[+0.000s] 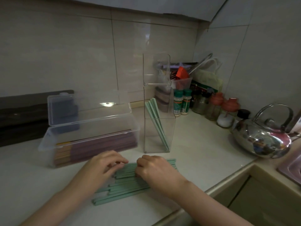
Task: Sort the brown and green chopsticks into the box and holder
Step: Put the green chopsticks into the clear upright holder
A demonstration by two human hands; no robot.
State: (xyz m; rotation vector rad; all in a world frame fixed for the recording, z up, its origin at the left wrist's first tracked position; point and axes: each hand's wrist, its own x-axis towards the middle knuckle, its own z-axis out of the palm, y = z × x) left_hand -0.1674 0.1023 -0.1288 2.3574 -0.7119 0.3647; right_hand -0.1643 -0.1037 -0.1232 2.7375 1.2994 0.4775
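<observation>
Two zones: pale counter w/ tiled wall behind, sink corner at right.
Box: clear plastic box at left-centre of counter, hinged lid standing open; brown chopsticks lie flat inside, lengthwise, filling most of it.
Holder: tall clear holder just right of box, upright; a few green chopsticks in holder lean diagonally, tips at bottom right.
Kettle: shiny steel kettle far right, well apart from holder.
Loose pile: green chopsticks on counter lie roughly parallel in front of box & holder, under both hands.
Left hand: palm down on pile, fingers curled, tips pinched at upper sticks; actual grip – can't tell.
Right hand: palm down, fingers curled onto same upper sticks, close to left fingertips; firm hold or just touching – can't tell.
Jars: spice bottles & small jars behind holder, by wall.
</observation>
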